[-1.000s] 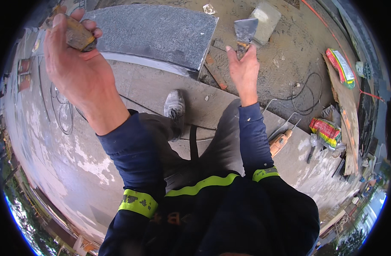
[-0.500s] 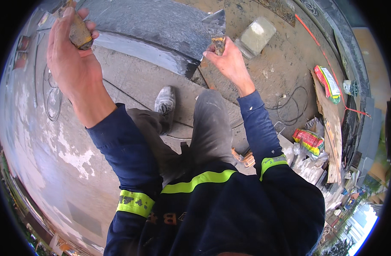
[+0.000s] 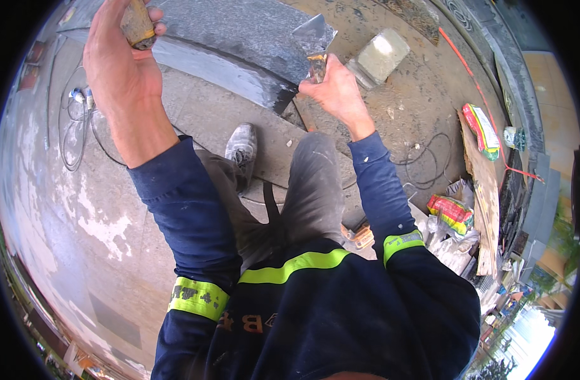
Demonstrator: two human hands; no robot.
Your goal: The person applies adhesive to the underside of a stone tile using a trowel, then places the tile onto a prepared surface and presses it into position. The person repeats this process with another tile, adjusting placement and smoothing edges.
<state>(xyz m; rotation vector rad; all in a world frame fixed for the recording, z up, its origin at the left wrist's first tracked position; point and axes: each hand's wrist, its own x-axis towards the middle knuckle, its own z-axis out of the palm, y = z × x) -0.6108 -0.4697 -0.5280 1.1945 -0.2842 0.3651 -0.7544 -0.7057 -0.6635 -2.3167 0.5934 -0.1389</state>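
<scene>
My left hand (image 3: 128, 88) is closed round a worn, dirty yellowish handle (image 3: 138, 22) at the upper left; the working end of that tool is out of view. My right hand (image 3: 337, 92) grips the handle of a putty knife (image 3: 312, 35), whose flat metal blade is at the right end of a grey speckled stone slab (image 3: 226, 35). A white, smeared side face (image 3: 214, 73) runs along the slab's near edge. Just right of the blade lies a pale block (image 3: 385, 54) on dirty ground (image 3: 410, 95).
My shoe (image 3: 239, 155) stands on concrete (image 3: 87, 215). Cables with plugs (image 3: 81, 101) lie left. At right are red-and-yellow bags (image 3: 451, 212), a wooden board (image 3: 483, 209) and an orange strap (image 3: 467, 63). An orange tool (image 3: 359, 234) lies beside my right leg.
My right hand and putty knife have swung left to the slab's end. My left hand has risen and shifted right. The view has shifted, and my knee shows further forward.
</scene>
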